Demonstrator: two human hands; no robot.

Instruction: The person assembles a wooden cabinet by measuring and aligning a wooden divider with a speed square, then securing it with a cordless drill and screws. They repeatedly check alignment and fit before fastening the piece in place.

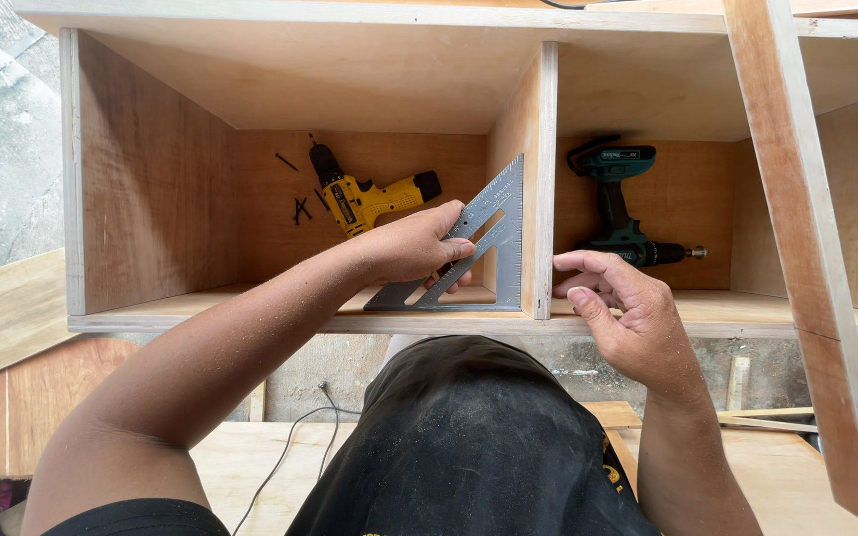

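Grey square [497,260] against plywood divider [543,179]

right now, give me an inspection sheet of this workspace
surface: plywood cabinet lying open side up, split by an upright divider
job's things: grey triangular square set in the corner between divider and front edge
clutter: yellow drill and loose black screws in the left compartment; teal drill in the right one
hands: left hand presses on the square; right hand touches the front edge by the divider, holding nothing
cables: thin cable on the board below
surroundings: leaning wooden plank at right, concrete ground at left
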